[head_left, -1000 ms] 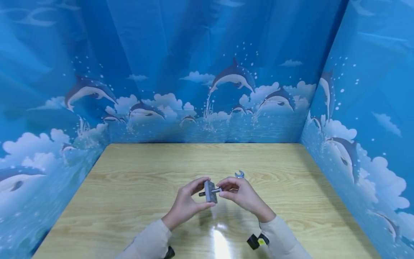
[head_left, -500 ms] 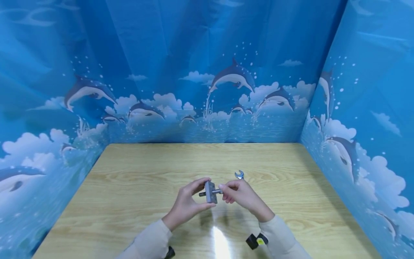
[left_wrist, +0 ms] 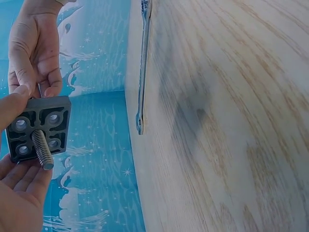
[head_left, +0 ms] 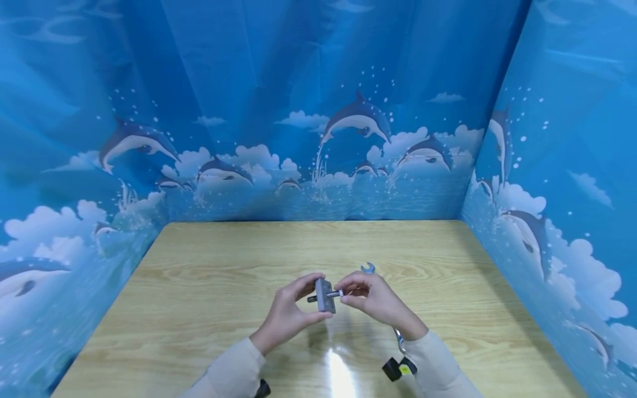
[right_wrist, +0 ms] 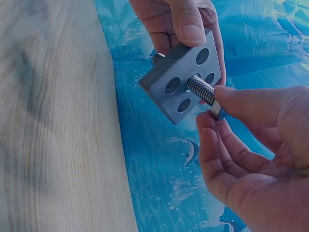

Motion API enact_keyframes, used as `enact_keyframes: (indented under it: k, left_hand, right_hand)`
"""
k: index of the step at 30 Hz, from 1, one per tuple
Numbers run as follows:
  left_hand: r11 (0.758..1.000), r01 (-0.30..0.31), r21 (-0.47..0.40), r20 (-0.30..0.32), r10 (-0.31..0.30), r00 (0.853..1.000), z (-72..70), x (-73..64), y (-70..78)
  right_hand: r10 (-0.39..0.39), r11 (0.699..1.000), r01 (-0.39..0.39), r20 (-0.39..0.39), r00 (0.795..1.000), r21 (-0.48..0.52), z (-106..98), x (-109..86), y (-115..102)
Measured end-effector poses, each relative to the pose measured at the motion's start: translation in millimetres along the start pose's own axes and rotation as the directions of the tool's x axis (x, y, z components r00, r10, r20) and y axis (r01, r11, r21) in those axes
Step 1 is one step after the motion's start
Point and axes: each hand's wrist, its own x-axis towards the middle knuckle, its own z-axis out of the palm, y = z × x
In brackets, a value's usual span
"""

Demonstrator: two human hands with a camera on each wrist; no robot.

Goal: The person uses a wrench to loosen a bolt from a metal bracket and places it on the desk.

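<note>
My left hand (head_left: 286, 315) grips a small grey square plate (right_wrist: 186, 67) by its edges, thumb on one side and fingers on the opposite one. Several round holes pierce the plate. A threaded bolt (right_wrist: 202, 90) runs through its middle, and the thread end (left_wrist: 42, 151) sticks out on the ribbed face in the left wrist view. At the other end, the thumb and fingers of my right hand (head_left: 378, 301) pinch the bolt head (right_wrist: 218, 112). A length of thread shows between head and plate. Both hands are held above the table.
A silver wrench (head_left: 368, 268) lies on the wood-grain table (head_left: 224, 254), partly hidden under my right hand and forearm in the head view. Blue dolphin-print curtains (head_left: 318, 182) stand at the back and both sides of the table.
My right thumb and fingers have rolled over the bolt head and back again. The right wrist shifted slightly, showing more of the wrench's lower end. My left hand and the plate have hardly moved.
</note>
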Motion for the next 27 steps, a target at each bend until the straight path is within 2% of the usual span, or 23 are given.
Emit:
enact_keyframes:
  k: [7, 13, 17, 22, 27]
  left_hand:
    - [1.0, 0.008, 0.008, 0.005, -0.008, 1.0, -1.3, -0.8, -0.8]
    - [1.0, 0.01, 0.013, 0.005, -0.01, 1.0, -2.0, -0.4, -0.3]
    - [1.0, 0.001, 0.001, 0.011, -0.001, 1.0, -1.3, -0.3, 0.5]
    - [1.0, 0.014, -0.003, 0.027, -0.014, 1.0, -1.0, -0.1, 1.0]
    - [1.0, 0.029, 0.004, 0.051, -0.029, 0.998, -1.2, -0.3, 0.0]
  right_hand:
    - [0.02, 0.999, -0.02, -0.004, 1.0, 0.039, 0.1, 0.9, 2.9]
    - [0.144, 0.988, -0.144, -0.011, 0.989, 0.052, 0.9, 3.0, 2.9]
    - [0.209, 0.978, -0.209, -0.025, 0.978, 0.01, 3.3, 3.8, 1.3]
    - [0.191, 0.981, -0.193, -0.073, 0.979, -0.03, 5.3, 4.5, -1.6]
    - [0.115, 0.991, -0.119, -0.083, 0.99, -0.056, 5.3, 3.4, -3.9]
